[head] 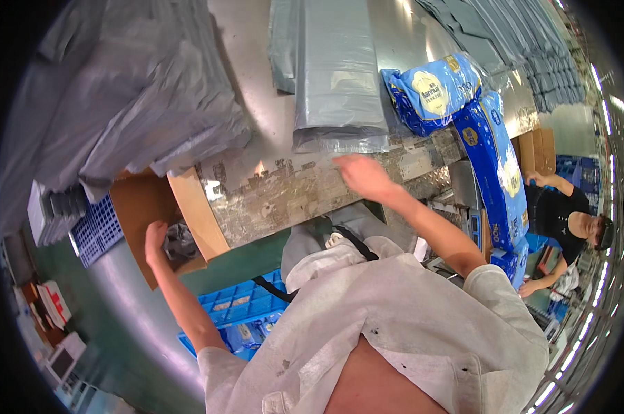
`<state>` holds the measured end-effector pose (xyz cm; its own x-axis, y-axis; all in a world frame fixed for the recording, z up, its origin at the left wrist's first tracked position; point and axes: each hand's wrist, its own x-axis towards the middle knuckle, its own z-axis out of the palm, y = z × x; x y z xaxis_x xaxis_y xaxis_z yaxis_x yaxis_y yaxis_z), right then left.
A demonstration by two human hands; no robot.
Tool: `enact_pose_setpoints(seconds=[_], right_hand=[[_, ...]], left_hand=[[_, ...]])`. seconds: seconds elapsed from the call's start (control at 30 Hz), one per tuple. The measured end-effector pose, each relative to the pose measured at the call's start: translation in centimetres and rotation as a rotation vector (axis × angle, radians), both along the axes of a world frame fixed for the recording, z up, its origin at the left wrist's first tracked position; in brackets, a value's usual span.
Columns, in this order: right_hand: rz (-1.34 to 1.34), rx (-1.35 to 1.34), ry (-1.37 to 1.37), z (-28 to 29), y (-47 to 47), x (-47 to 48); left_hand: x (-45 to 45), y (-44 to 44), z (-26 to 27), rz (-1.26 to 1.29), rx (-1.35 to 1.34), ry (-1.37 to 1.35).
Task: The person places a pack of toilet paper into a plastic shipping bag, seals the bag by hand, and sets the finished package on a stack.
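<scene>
My left hand (156,241) hangs over an open cardboard box (138,220) at the table's left end. Its fingers are curled, and what lies inside them is hidden. Crumpled clear-grey plastic (180,243) lies within the box. Above the front edge of the worn metal table (270,199), my right hand (366,178) is half curled with its knuckles towards me. No thing shows in it, though its palm is out of sight. Just beyond its fingertips is the near end of a stack of grey plastic bags (338,77).
Blue printed soft packs (441,93) lie to the right, one long pack (498,171) along the table's end. A big heap of grey plastic bags (136,93) covers the left. A blue crate (239,302) stands below. Another person (563,217) works at the right.
</scene>
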<state>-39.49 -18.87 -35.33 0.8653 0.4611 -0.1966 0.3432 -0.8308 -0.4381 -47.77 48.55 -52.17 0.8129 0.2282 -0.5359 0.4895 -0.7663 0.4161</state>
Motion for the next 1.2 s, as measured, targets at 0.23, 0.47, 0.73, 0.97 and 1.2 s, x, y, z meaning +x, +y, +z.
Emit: enact_pose_setpoints(seconds=[0.23, 0.47, 0.73, 0.97, 1.2], right_hand=[[-0.319, 0.22, -0.232, 0.4, -5.1, 6.0], [-0.191, 0.353, -0.091, -3.1, -8.6, 9.7], [0.059, 0.084, 0.127, -6.1, -11.5, 13.7], [0.496, 0.052, -0.003, -6.9, -18.5, 14.1], [0.586, 0.169, -0.103, -5.3, -19.1, 16.6]], left_hand=[[-2.8, -0.6, 1.6, -0.449, 0.402, 0.469], [8.3, -33.2, 20.9, -0.226, -0.676, 0.023], [26.9, -50.7, 8.5, -0.946, -0.459, -0.131], [26.0, -45.0, 10.2, -1.435, -0.096, -0.594], [26.7, -43.8, 12.5, -1.131, -0.235, -0.362]])
